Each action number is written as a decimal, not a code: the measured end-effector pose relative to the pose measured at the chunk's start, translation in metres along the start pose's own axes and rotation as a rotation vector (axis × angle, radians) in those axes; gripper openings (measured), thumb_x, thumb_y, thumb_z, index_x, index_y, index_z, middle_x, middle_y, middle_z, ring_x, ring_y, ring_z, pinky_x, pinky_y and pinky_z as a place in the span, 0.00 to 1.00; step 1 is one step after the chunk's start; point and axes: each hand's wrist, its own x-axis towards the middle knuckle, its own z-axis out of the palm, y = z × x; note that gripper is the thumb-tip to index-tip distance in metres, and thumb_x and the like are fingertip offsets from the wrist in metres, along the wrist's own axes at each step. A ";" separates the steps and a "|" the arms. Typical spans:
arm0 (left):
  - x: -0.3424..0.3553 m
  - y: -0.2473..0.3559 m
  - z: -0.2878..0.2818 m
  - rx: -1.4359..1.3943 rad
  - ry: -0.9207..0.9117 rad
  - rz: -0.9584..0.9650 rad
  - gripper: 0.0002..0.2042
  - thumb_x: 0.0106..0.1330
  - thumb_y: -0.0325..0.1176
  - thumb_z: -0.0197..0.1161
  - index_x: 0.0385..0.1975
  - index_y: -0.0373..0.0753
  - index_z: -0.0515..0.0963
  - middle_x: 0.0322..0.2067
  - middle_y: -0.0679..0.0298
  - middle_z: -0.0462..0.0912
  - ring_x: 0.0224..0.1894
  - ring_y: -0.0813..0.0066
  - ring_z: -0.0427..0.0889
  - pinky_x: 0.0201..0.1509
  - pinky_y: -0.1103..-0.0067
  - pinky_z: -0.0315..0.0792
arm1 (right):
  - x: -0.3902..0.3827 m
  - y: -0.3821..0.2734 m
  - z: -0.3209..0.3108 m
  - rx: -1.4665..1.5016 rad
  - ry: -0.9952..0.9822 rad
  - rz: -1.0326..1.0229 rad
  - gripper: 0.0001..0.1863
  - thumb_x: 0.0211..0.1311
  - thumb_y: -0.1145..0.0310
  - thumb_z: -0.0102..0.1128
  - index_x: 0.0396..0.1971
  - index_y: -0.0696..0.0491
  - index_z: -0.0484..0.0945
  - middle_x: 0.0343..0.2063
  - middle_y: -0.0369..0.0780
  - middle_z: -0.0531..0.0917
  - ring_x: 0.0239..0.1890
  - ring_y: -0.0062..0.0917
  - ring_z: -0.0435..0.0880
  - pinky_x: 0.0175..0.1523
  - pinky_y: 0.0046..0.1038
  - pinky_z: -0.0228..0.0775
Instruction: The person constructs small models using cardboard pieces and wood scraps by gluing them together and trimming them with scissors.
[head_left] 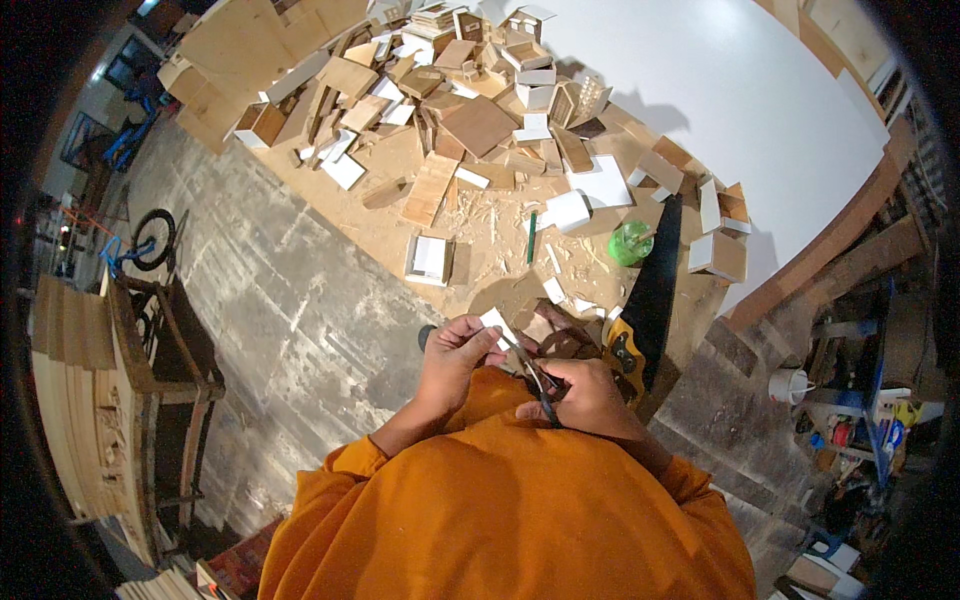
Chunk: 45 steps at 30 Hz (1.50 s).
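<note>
My left hand (pixel 452 358) pinches a small white piece of card or paper (pixel 494 320) between thumb and fingers, just in front of my body. Scissors (pixel 537 374) with dark handles are in my closed right hand (pixel 592 402). Their blades reach up to the white piece; whether they touch its edge is hard to make out. Several white offcuts (pixel 554 290) lie on the wooden work surface (pixel 385 235) beyond my hands. A green pencil (pixel 531 238) is among the shavings, and a small white-lined open box (pixel 428 260) sits to the left.
A handsaw (pixel 657 290) with a yellow-and-black handle rests right of my hands, beside a green container (pixel 630 243). Wood blocks and small boxes (pixel 485 125) are heaped at the far side. A large white board (pixel 740 110) spans the right. Stacked wood (pixel 75 390) stands left.
</note>
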 end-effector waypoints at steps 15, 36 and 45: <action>-0.007 0.002 0.000 0.068 -0.050 0.070 0.02 0.68 0.25 0.57 0.33 0.36 0.75 0.31 0.63 0.83 0.31 0.78 0.83 0.37 0.81 0.81 | 0.002 0.013 0.008 0.072 -0.052 -0.081 0.30 0.45 0.54 0.79 0.42 0.62 0.80 0.24 0.38 0.79 0.26 0.12 0.77 0.26 0.19 0.72; -0.014 0.024 0.018 0.068 -0.186 0.111 0.02 0.65 0.21 0.60 0.36 0.33 0.77 0.34 0.59 0.85 0.35 0.75 0.84 0.39 0.79 0.82 | 0.002 0.004 0.006 0.100 0.068 -0.251 0.31 0.45 0.49 0.76 0.45 0.55 0.81 0.43 0.45 0.84 0.46 0.36 0.84 0.53 0.32 0.72; -0.013 0.018 0.017 0.094 -0.226 0.092 0.05 0.68 0.22 0.57 0.40 0.32 0.77 0.39 0.60 0.85 0.39 0.78 0.83 0.42 0.80 0.80 | -0.003 0.004 0.005 -0.026 0.143 -0.176 0.26 0.42 0.49 0.78 0.32 0.56 0.81 0.22 0.43 0.79 0.26 0.35 0.80 0.33 0.32 0.72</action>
